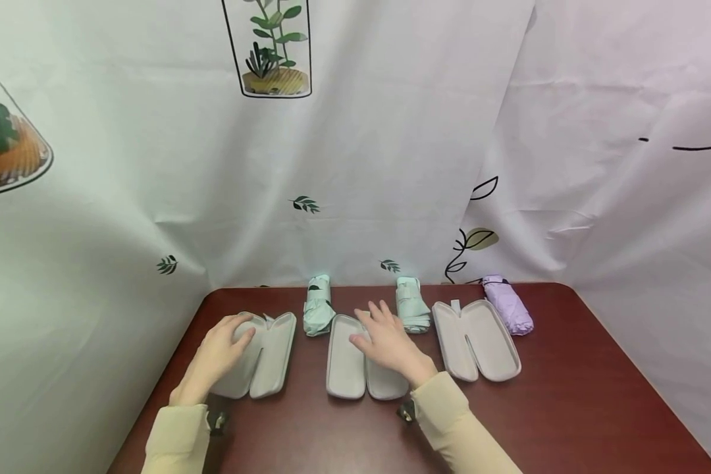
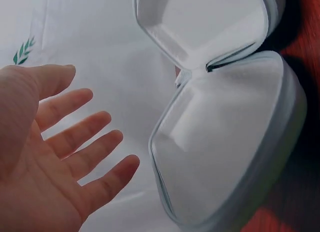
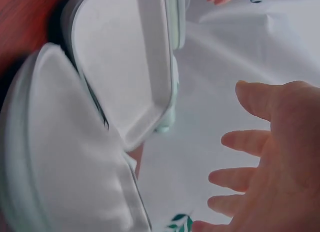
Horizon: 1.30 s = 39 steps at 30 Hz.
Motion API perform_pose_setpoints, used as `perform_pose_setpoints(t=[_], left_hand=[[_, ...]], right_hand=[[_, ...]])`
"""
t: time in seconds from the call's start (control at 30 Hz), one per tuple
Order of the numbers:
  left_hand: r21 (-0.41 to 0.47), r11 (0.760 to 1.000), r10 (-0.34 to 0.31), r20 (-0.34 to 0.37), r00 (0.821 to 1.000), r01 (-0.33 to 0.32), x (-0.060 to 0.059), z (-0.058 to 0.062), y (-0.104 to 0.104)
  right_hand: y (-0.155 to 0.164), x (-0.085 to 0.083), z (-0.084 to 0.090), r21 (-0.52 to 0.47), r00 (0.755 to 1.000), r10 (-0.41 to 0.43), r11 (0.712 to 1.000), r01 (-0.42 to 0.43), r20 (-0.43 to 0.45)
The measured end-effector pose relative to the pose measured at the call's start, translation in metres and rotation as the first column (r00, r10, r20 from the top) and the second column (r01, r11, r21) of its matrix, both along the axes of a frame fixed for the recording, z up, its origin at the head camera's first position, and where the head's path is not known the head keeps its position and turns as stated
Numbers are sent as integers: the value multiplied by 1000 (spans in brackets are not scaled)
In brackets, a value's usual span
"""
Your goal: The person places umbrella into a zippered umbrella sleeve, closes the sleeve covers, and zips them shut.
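Observation:
Three pale grey zip cases lie unfolded in a row on the table. My left hand (image 1: pixel 216 352) hovers at the left case (image 1: pixel 277 359), covering part of its left half. In the left wrist view, the fingers of that hand (image 2: pixel 65 147) are spread apart, beside the case (image 2: pixel 215 137), with nothing in them. Over the middle case (image 1: pixel 346 362) is my right hand (image 1: pixel 391 339), hiding much of the right half. The right wrist view has this hand (image 3: pixel 270 162) with straight, spread fingers and no object held, apart from the case (image 3: pixel 125 51).
Behind the cases lie two mint-green folded fabric bundles, the left one (image 1: pixel 318 309) and the middle one (image 1: pixel 411 306). A lilac bundle (image 1: pixel 509 306) sits behind the right case (image 1: pixel 492 342). The dark red table (image 1: pixel 598 395) backs onto a white printed cloth (image 1: pixel 355 164).

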State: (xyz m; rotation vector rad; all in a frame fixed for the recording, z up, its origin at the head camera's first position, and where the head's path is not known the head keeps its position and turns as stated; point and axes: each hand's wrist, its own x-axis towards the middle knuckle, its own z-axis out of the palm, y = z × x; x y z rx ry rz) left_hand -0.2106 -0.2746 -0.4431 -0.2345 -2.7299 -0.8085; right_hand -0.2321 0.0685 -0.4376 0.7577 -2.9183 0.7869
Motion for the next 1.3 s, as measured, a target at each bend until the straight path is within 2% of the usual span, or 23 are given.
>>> perform_pose_setpoints(t=[0.13,0.33,0.47,0.8,0.9,1.0,1.13,1.3], left_hand=[[27,998,62,18,998,-62,1,-2,-7],[34,985,163,150,975,-170,4,-7,-18],[59,977,190,212,959,-207,6,-10,-25],[93,956,243,285,927,-279,3,-22,-38],[105,951,249,304,919,-293,4,-25,-40],[124,947,244,325,914,-297,5,-27,-42],[144,940,245,348,905,-310,5,-31,-44],[153,939,237,357,903,-307,3,-31,-45]], right_hand=[[-11,-7,-3,2,1000,27,1000,-27,11],[-27,-19,-1,31,999,38,999,-39,23],[-38,-29,3,52,999,42,998,-44,30],[-65,-63,2,-26,993,64,998,-62,104],[-75,-72,3,-62,992,37,998,-30,120],[-85,-79,4,-101,987,-23,994,39,158],[-97,-89,2,-132,973,-89,984,119,212],[-111,-96,0,-141,952,-145,972,188,268]])
